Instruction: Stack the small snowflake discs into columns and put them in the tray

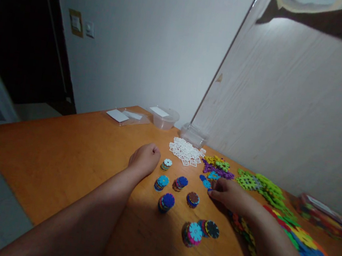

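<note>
My left hand (145, 158) rests on the wooden table as a closed fist, with nothing showing in it. Just right of it stands a short stack of small notched discs with a white top (167, 162). My right hand (222, 190) is bent down over the table, its thumb and fingers closed at a dark blue notched disc (209, 190), mostly hidden. Close by lie a light blue disc (206, 184) and another dark blue disc (202, 177). Between my hands are more disc stacks: light blue-topped (161, 182), dark blue-topped (166, 201), and brown-topped (193, 198).
White lattice pieces (186, 151) lie in a heap at the back, before a clear plastic tray (194, 136). A clear tub (164, 121) and plastic bags (127, 117) are farther left. Green pieces (264, 186) and large colourful pieces (309, 249) cover the right side. Tipped discs with a black top (212, 229) lie in front.
</note>
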{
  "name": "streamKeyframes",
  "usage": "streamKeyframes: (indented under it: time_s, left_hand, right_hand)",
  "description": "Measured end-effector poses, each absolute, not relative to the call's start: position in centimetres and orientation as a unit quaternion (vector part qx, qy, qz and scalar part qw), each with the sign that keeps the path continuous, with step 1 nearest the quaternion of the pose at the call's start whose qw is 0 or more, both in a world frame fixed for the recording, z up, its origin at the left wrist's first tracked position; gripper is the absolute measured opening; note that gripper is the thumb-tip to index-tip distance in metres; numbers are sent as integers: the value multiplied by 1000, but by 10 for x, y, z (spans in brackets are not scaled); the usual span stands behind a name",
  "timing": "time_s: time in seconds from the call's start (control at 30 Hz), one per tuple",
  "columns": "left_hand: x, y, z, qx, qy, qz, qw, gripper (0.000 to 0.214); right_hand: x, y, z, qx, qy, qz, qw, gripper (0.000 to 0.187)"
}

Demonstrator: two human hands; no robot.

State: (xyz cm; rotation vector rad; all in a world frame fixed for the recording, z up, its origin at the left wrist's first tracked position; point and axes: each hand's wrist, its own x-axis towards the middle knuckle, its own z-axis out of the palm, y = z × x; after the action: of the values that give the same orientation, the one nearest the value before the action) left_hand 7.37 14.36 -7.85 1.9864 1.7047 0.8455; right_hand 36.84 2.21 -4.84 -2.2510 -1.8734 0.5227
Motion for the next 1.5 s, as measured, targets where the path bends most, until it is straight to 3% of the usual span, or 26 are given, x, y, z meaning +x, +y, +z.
streamKeyframes:
  time_s: [0.23, 0.4, 0.73, 0.9, 1.13, 1.33, 1.5]
  left_hand:
    - [74, 144, -78, 708, 607, 303, 195, 22]
    - [74, 144, -78, 704, 611, 302, 200, 20]
    - [73, 143, -80, 709, 609, 302, 187, 23]
    - [74, 143, -79, 707, 611, 298, 193, 22]
    - [73, 143, -77, 713, 604, 300, 191, 23]
    - [73, 143, -78, 710, 607, 299, 196, 22]
    - [73, 143, -78, 710, 607, 298, 197, 22]
  right_hand:
    - [370, 23, -55, -719, -611, 286, 164, 26]
    - [353, 18, -41, -655, -568, 436, 240, 28]
    - [310, 10, -28, -601, -571, 500, 251, 23]
    - [326, 17, -34, -631, -575, 428, 296, 20]
    - [377, 33, -61, -727, -617, 159, 256, 11]
    - [369, 33, -65, -745, -631, 107, 187, 19]
    - [362, 32, -63, -740, -636, 121, 179, 12]
